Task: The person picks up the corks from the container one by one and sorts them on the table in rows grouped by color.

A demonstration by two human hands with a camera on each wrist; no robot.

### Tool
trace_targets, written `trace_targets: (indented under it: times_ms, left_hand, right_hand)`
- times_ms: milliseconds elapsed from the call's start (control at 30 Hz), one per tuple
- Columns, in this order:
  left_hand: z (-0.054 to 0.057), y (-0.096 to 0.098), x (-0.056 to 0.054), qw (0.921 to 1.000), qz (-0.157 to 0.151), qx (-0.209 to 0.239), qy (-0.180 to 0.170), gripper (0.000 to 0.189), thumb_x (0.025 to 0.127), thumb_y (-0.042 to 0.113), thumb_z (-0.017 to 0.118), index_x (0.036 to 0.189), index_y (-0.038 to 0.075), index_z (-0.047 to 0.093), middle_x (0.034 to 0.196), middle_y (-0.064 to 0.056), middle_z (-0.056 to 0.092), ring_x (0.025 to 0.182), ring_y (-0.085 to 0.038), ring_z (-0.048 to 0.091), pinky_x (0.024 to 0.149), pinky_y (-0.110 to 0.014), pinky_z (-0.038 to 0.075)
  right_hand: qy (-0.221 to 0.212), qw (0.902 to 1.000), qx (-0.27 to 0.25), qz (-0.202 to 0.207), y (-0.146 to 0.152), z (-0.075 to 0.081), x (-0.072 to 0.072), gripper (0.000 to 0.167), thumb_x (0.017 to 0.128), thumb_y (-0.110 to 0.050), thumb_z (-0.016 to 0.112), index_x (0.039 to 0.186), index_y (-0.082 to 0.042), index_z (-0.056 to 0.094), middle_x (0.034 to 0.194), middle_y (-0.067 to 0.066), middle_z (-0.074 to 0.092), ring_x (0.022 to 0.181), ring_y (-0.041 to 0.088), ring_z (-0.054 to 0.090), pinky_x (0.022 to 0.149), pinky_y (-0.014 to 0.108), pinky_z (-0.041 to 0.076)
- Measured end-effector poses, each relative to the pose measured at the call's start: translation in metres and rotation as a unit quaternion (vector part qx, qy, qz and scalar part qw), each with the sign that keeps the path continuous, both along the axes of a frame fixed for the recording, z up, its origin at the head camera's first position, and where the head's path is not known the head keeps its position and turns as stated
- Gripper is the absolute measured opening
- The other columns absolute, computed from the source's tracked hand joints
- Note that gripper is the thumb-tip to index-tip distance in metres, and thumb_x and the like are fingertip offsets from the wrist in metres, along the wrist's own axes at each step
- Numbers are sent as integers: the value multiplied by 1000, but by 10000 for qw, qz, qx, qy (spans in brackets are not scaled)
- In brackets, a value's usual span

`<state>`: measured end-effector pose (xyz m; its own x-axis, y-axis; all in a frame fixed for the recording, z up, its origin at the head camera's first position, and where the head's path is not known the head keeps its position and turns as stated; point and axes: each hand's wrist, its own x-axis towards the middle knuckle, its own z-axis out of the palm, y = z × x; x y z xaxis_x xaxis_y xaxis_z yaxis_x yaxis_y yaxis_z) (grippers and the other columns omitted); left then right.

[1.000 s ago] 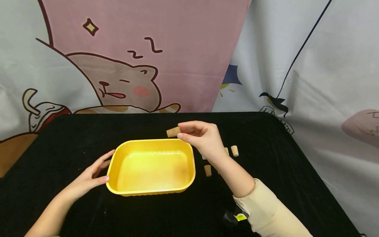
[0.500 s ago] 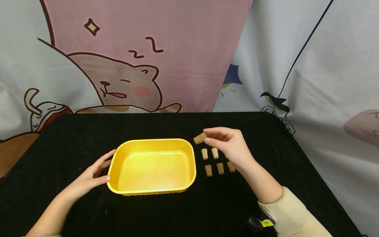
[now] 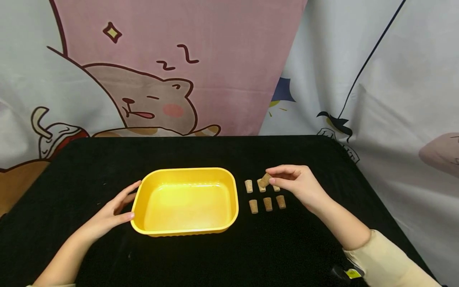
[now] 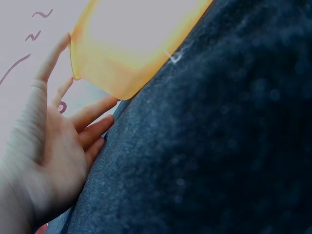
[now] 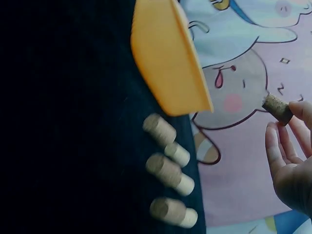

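A yellow rectangular plastic basin (image 3: 184, 207) stands on the table, with nothing visible inside it. At its left end my left hand (image 3: 104, 219) touches the rim and outer side with extended, spread fingertips. My right hand (image 3: 301, 187) pinches a brown cork stopper (image 3: 264, 180) between thumb and fingers, held above the table to the right of the basin. Below it lie several other corks in two rows. Darker ones, such as the front-left cork (image 3: 253, 206), form the near row; paler ones, such as the back-left cork (image 3: 248, 186), form the far row, partly covered by the held cork and hand.
A black cloth (image 3: 172, 263) covers the table. Behind it hangs a printed curtain (image 3: 229, 79) with a sleeping cartoon animal. A dark device with a yellow label (image 3: 353, 273) sits at my right sleeve.
My right hand has moved right and a little nearer, carrying the cork from over the basin's far rim to above the cork rows. The left hand and basin stay put.
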<state>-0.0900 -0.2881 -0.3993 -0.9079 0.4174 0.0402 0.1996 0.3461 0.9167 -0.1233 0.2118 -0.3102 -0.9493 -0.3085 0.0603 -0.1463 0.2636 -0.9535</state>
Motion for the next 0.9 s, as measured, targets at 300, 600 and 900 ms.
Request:
trace_targets:
  times_ms: [300, 600, 900]
  left_hand:
    - [0, -1, 0, 10000, -47, 23, -30, 69, 96, 6, 51, 154, 17, 17, 142, -31, 38, 127, -41, 39, 90, -78, 24]
    - [0, -2, -1, 9999, -94, 67, 25, 69, 95, 5, 51, 154, 17, 17, 142, -32, 37, 124, -20, 46, 90, -76, 27]
    - [0, -1, 0, 10000, -44, 21, -11, 69, 95, 6, 51, 154, 17, 16, 142, -31, 37, 125, -51, 35, 90, -77, 27]
  right_hand:
    - [-298, 9990, 206, 258, 30, -12, 1, 29, 87, -11, 68, 113, 2, 65, 112, 9, 66, 96, 20, 64, 84, 32, 52]
    - [-586, 9976, 187, 314, 52, -21, 1, 28, 89, -9, 65, 116, 1, 63, 117, 8, 63, 96, 20, 64, 84, 31, 52]
    - [-815, 9952, 481, 246, 72, -34, -1, 36, 91, -13, 63, 121, 6, 58, 119, 18, 60, 97, 21, 63, 87, 35, 51]
